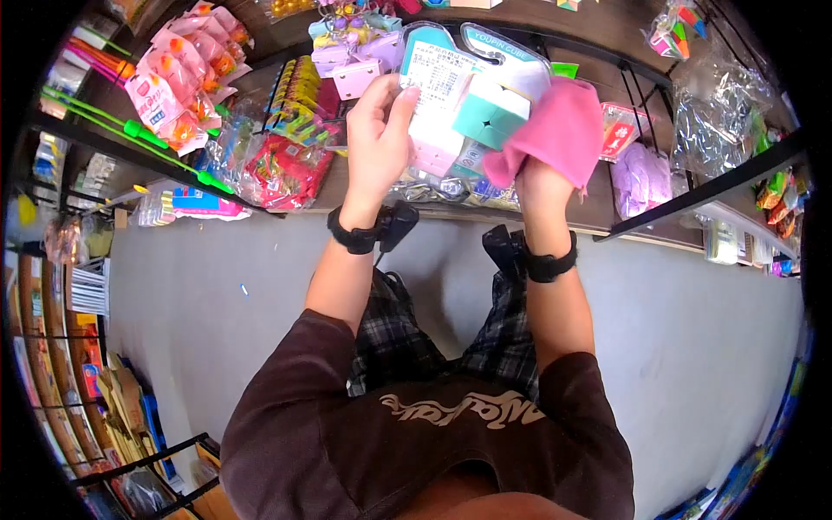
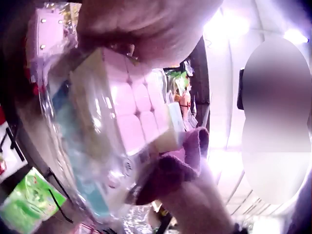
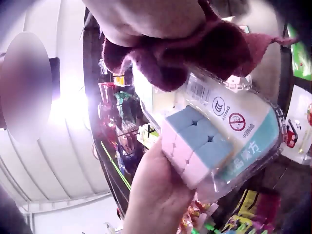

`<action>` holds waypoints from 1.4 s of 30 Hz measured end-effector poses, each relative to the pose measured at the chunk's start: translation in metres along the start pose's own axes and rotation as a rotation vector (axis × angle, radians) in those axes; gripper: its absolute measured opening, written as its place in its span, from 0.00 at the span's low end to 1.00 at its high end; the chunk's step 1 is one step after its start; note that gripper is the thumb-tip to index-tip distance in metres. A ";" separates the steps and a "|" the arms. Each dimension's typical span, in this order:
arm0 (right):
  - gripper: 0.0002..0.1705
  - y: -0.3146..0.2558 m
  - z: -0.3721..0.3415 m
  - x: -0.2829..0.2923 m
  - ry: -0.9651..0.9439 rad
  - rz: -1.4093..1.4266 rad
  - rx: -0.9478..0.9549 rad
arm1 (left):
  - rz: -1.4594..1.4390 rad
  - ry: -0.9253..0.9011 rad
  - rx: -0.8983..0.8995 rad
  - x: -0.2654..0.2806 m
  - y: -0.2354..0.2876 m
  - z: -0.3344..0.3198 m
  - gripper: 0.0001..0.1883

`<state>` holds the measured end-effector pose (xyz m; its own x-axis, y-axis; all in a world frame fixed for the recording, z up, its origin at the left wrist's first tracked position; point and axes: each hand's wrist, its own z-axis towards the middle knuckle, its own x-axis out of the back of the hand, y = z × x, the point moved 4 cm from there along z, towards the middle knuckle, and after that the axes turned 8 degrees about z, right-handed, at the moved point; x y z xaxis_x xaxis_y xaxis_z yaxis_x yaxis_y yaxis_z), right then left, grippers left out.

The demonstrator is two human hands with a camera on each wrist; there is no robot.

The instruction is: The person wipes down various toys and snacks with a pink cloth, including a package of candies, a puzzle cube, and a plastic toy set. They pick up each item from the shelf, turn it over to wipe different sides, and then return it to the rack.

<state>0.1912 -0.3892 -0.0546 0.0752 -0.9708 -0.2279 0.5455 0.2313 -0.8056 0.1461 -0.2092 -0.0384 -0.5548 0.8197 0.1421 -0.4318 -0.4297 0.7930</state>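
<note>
A clear plastic package (image 1: 438, 108) with a teal and white card, printed "YOUPIN CUBE", is up in front of me at the shelf. The puzzle cube (image 3: 197, 141) in it shows pink and teal faces; its pink side fills the middle of the left wrist view. My left hand (image 1: 381, 134) grips the package's left side, thumb over the white printed label. My right hand (image 1: 546, 186) holds a pink cloth (image 1: 563, 126) against the package's right side. The cloth covers most of the right fingers.
Small lilac bag-shaped trinkets (image 1: 355, 74) hang behind the left hand. Pink packets (image 1: 178, 87) and red packets (image 1: 290, 169) are to the left. A purple bagged item (image 1: 640, 178) lies at the right, beside a black shelf bar (image 1: 719, 186).
</note>
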 end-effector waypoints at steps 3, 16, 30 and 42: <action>0.21 0.021 -0.006 -0.008 -0.003 0.588 -0.273 | -0.155 0.062 0.053 0.002 -0.009 0.001 0.07; 0.28 0.018 0.002 -0.041 -0.283 0.590 -0.299 | 0.168 -0.129 -0.294 -0.011 0.003 -0.003 0.25; 0.28 -0.016 0.004 -0.043 -0.325 0.075 0.230 | -0.099 -0.190 -0.093 -0.022 0.004 -0.009 0.29; 0.19 -0.024 0.010 -0.038 -0.314 0.070 0.370 | -0.704 -0.024 0.254 -0.019 -0.004 -0.010 0.27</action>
<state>0.1838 -0.3584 -0.0210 0.3391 -0.9393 -0.0525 0.7862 0.3135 -0.5325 0.1515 -0.2271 -0.0500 -0.1909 0.8781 -0.4387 -0.4999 0.2977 0.8133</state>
